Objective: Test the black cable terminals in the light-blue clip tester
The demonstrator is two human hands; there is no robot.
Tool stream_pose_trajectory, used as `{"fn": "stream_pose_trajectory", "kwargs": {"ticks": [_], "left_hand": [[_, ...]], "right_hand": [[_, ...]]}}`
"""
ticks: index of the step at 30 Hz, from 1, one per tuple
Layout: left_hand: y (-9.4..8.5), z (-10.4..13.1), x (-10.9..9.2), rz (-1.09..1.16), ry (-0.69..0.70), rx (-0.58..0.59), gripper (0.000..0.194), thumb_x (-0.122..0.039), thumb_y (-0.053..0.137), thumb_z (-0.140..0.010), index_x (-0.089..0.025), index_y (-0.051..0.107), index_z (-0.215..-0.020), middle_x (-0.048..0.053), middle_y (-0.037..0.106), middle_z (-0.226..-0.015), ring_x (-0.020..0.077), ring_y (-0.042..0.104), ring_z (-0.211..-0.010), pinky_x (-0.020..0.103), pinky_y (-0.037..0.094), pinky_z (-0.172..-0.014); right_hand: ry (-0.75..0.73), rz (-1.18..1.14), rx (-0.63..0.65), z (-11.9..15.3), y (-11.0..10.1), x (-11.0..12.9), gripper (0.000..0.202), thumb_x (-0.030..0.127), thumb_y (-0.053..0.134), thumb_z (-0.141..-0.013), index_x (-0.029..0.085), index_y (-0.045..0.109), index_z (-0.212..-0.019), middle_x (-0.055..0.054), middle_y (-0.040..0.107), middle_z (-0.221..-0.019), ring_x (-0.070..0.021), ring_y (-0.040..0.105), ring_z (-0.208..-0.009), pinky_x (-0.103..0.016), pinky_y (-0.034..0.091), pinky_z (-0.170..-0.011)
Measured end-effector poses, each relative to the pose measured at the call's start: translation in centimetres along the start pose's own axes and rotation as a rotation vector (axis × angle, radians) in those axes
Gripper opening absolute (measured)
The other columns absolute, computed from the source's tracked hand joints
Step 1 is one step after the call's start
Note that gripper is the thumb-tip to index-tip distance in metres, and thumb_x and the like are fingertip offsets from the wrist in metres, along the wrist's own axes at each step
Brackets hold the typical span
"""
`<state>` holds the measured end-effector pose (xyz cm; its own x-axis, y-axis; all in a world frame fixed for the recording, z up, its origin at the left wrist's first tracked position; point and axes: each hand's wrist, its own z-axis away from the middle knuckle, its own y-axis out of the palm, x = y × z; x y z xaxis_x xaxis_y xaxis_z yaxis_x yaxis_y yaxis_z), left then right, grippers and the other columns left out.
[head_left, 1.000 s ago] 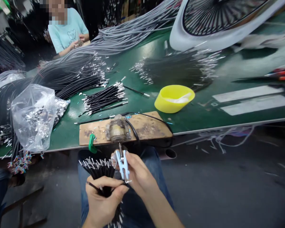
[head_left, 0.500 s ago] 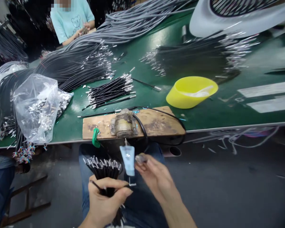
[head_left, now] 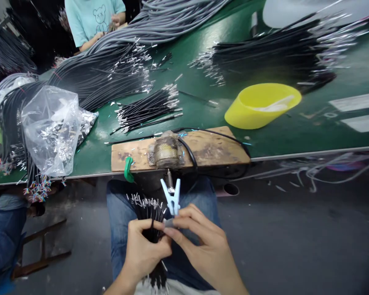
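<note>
My left hand [head_left: 144,250] is closed around a bundle of short black cables [head_left: 148,208] with silvery ends, held upright over my lap. Its thumb and forefinger come together beside the fingertips of my right hand [head_left: 204,241]. Those right fingers are pinched at a small grey piece [head_left: 169,223]; whether it is loose or wrapped on a finger I cannot tell. Any cable end between the two hands is hidden. Just above the right fingers is a light blue clothespin [head_left: 173,200], on a metal shaft [head_left: 169,179] that sticks out of a taped-up motor [head_left: 167,151].
The motor sits on a wooden board [head_left: 209,147] at the table's edge, beside a green clamp [head_left: 128,169]. Behind lie short black cables [head_left: 149,107], a yellow container [head_left: 261,106], and a plastic bag [head_left: 51,131] of metal bits. A person [head_left: 94,20] works across the table.
My right hand has moved left to meet my left fingertips. The clothespin has turned, and its two legs now show spread. The whole view has shifted slightly.
</note>
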<state>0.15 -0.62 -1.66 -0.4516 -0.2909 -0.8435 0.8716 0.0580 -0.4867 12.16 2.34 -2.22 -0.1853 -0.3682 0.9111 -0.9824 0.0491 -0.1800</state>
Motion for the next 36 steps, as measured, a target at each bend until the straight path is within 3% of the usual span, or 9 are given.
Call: {"fn": "stream_pose_trajectory", "kwargs": {"ticks": [6, 11, 14, 18, 21, 25, 28, 32, 36], "left_hand": [[-0.2, 0.5, 1.2, 0.029, -0.02, -0.051, 0.017, -0.025, 0.065, -0.07, -0.01, 0.072, -0.068, 0.007, 0.069, -0.067, 0.0159, 0.062, -0.058, 0.024, 0.052, -0.056], [-0.3, 0.8, 0.5, -0.009, -0.001, -0.086, 0.013, -0.024, 0.067, -0.069, -0.013, 0.073, -0.067, 0.007, 0.07, -0.071, 0.0208, 0.064, -0.07, 0.03, 0.053, -0.067], [-0.3, 0.8, -0.4, -0.026, 0.042, -0.047, 0.01, -0.022, 0.067, -0.067, -0.015, 0.073, -0.063, 0.005, 0.069, -0.065, 0.0201, 0.063, -0.068, 0.03, 0.052, -0.069], [-0.3, 0.9, -0.7, -0.046, 0.082, 0.006, 0.011, -0.019, 0.068, -0.065, -0.018, 0.072, -0.054, 0.001, 0.063, -0.049, 0.0165, 0.059, -0.054, 0.028, 0.051, -0.064], [-0.3, 1.0, -0.5, -0.072, 0.063, -0.055, 0.01, -0.021, 0.067, -0.066, -0.016, 0.073, -0.059, 0.005, 0.068, -0.059, 0.0213, 0.064, -0.064, 0.031, 0.051, -0.066], [0.0, 1.1, -0.5, -0.064, 0.048, -0.085, 0.014, -0.023, 0.064, -0.069, -0.016, 0.072, -0.06, 0.004, 0.066, -0.057, 0.0199, 0.062, -0.059, 0.032, 0.051, -0.065], [0.3, 1.1, -0.4, -0.036, 0.042, -0.088, 0.015, -0.027, 0.064, -0.071, -0.017, 0.072, -0.064, 0.002, 0.067, -0.057, 0.0175, 0.061, -0.057, 0.032, 0.05, -0.069], [0.6, 1.1, 0.7, 0.075, -0.012, -0.091, 0.034, -0.046, 0.061, -0.073, -0.014, 0.069, -0.067, 0.007, 0.068, -0.067, 0.0184, 0.061, -0.063, 0.028, 0.048, -0.058], [0.7, 1.3, 1.6, 0.248, -0.062, -0.006, 0.05, -0.061, 0.056, -0.071, -0.013, 0.069, -0.065, 0.006, 0.062, -0.059, 0.0119, 0.05, -0.049, 0.022, 0.04, -0.045]], "right_hand": [[0.199, -0.132, -0.016, 0.4, -0.4, -1.5, 0.025, 0.029, 0.052, -0.085, 0.019, 0.055, -0.062, -0.002, 0.054, -0.059, -0.0134, 0.05, -0.054, -0.023, 0.042, -0.048], [0.206, -0.195, 0.15, 0.5, -0.5, -1.5, 0.017, 0.03, 0.059, -0.081, 0.019, 0.06, -0.069, -0.001, 0.054, -0.063, -0.0145, 0.05, -0.058, -0.025, 0.042, -0.053], [0.183, -0.152, 0.095, 0.6, 0.1, -0.9, 0.024, 0.024, 0.051, -0.085, 0.019, 0.053, -0.061, 0.0, 0.049, -0.057, -0.0138, 0.047, -0.056, -0.025, 0.039, -0.052], [0.228, -0.118, -0.009, 0.3, 0.6, -1.0, 0.037, 0.028, 0.049, -0.086, 0.02, 0.039, -0.051, 0.003, 0.04, -0.051, -0.0121, 0.041, -0.05, -0.024, 0.034, -0.047], [0.283, -0.157, -0.022, -0.2, -0.3, -1.5, 0.034, 0.035, 0.046, -0.087, 0.019, 0.05, -0.057, 0.001, 0.048, -0.057, -0.0131, 0.046, -0.053, -0.024, 0.037, -0.048], [0.205, -0.198, 0.178, -0.4, -1.4, -1.4, 0.017, 0.029, 0.06, -0.08, 0.019, 0.059, -0.066, -0.001, 0.055, -0.063, -0.0157, 0.052, -0.062, -0.025, 0.041, -0.057], [0.171, -0.244, 0.088, 0.0, -0.9, -1.0, 0.019, 0.023, 0.059, -0.081, 0.02, 0.056, -0.063, 0.0, 0.052, -0.062, -0.0146, 0.049, -0.062, -0.025, 0.039, -0.057], [0.284, -0.525, -0.068, 1.1, 1.1, -1.1, 0.021, 0.032, 0.06, -0.081, 0.02, 0.057, -0.064, 0.0, 0.047, -0.066, -0.0133, 0.045, -0.062, -0.023, 0.036, -0.053], [0.54, -0.89, 0.072, 1.6, 1.8, -1.8, 0.023, 0.041, 0.062, -0.077, 0.02, 0.061, -0.068, 0.0, 0.044, -0.067, -0.0116, 0.041, -0.056, -0.022, 0.034, -0.047]]}}
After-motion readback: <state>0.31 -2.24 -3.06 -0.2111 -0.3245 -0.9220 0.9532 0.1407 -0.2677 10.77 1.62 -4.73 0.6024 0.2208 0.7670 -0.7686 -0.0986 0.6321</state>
